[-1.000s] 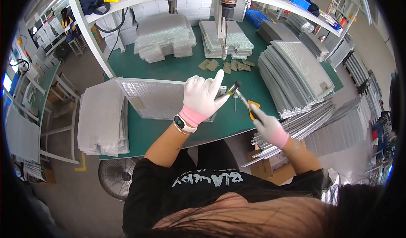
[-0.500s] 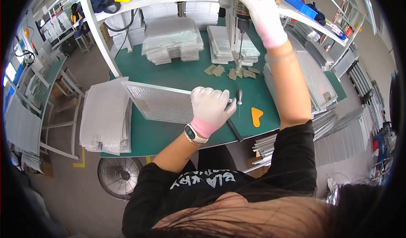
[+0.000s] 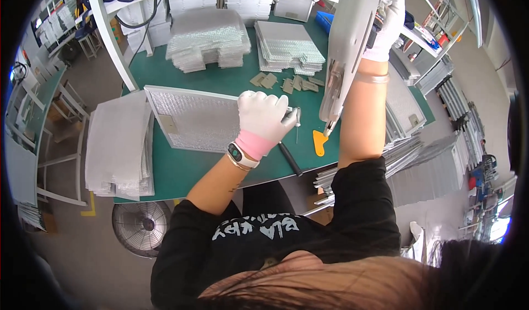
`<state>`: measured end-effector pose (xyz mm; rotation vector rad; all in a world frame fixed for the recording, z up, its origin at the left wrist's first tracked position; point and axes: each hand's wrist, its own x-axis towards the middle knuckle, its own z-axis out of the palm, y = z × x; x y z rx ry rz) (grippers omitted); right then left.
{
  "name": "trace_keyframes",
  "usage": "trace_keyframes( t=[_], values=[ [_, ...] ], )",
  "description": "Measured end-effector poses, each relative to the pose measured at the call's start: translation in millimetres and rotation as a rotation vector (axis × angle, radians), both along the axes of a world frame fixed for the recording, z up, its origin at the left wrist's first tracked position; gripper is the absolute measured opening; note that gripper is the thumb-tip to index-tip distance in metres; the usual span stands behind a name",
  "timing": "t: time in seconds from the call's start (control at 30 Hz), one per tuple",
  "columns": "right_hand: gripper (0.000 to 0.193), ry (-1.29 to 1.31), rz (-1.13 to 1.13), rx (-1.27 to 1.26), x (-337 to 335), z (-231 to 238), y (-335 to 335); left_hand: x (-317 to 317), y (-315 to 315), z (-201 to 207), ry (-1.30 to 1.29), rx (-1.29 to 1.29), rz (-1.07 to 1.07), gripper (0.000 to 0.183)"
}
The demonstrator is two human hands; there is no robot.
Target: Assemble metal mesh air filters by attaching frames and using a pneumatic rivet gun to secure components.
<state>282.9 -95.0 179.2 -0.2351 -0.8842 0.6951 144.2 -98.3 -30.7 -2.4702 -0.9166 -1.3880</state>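
My left hand (image 3: 259,114), in a white glove with a pink cuff, is closed over the upper edge of a silver framed mesh panel (image 3: 201,117). That panel stands tilted on the green table, with a small beige patch near its left end. My right hand (image 3: 392,31), gloved alike, is raised at the upper right, wrapped around a power screwdriver (image 3: 346,51) with a long light-grey housing. The tool's metal tip points down, above or near a yellow scraper (image 3: 319,143); its housing partly hides my fingers. Beside my left hand lies a small thin-shafted hand tool (image 3: 298,118).
A black handle (image 3: 290,159) lies at the table's front edge. Small beige plates (image 3: 297,84) are scattered mid-table. Stacks of silver panels stand behind (image 3: 208,40), (image 3: 289,45), with wrapped sheets (image 3: 118,144) at left. A white shelf frame (image 3: 110,40) rises at left; a fan (image 3: 140,227) stands below.
My right hand has brought the power screwdriver rightward and nearer, away from the beige plates, so its grey housing now shows large. My left hand keeps its hold on the panel. The view has shifted slightly.
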Motion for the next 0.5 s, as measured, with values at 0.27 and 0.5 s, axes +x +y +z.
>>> trace_keyframes(
  t=[0.27, 0.5],
  values=[
    [0.043, -0.253, 0.101, -0.047, 13, -47, -7, -38, -6, -10, -0.145, -0.153, -0.422, 0.031],
    [0.063, -0.108, 0.108, -0.184, -11, -136, -34, -42, -5, -12, -0.239, -0.193, -0.584, 0.029]
  ],
)
